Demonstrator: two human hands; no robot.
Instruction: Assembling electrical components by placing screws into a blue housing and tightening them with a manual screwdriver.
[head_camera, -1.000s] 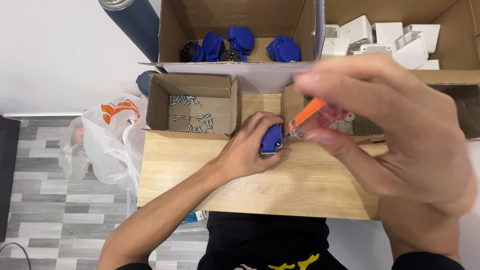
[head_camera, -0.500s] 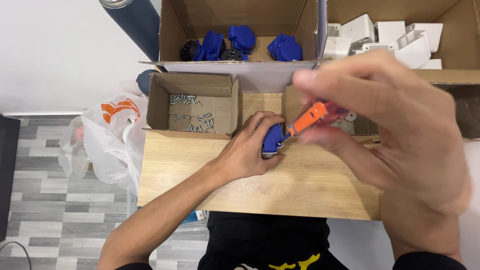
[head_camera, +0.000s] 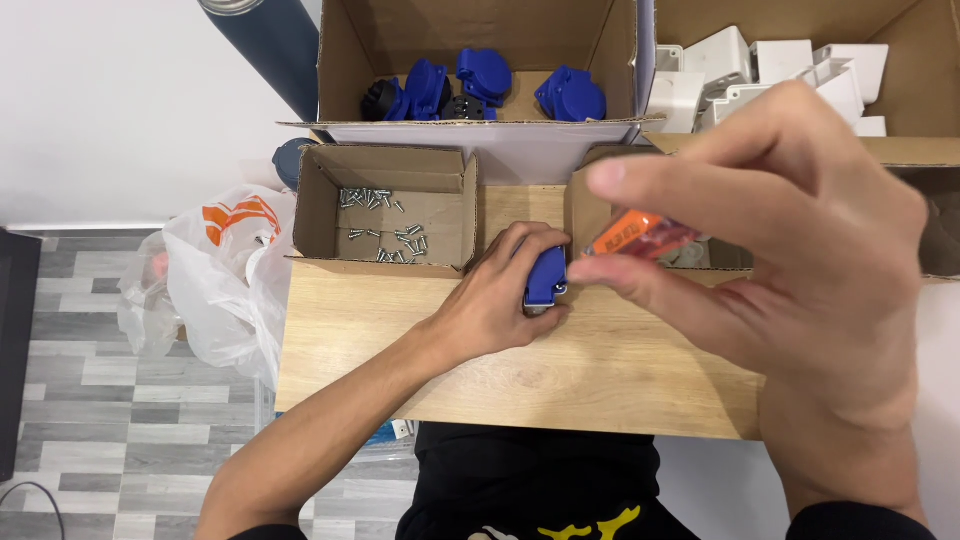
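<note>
My left hand (head_camera: 497, 298) presses a small blue plastic part (head_camera: 547, 276) down on the wooden tabletop (head_camera: 610, 375), fingers wrapped around it. My right hand (head_camera: 790, 250) is raised close to the camera and pinches an orange-handled screwdriver (head_camera: 637, 233) between thumb and fingers. The handle points toward the blue part; the tip is hidden behind my fingers and the part.
A small open cardboard box (head_camera: 385, 210) with several screws sits left of my hands. A large box (head_camera: 480, 60) at the back holds blue and black parts; another (head_camera: 770, 70) holds white plastic parts. A white plastic bag (head_camera: 215, 285) hangs off the table's left side.
My right hand has turned the orange screwdriver and lifted it slightly, so the handle lies flatter. My left hand stays on the blue part.
</note>
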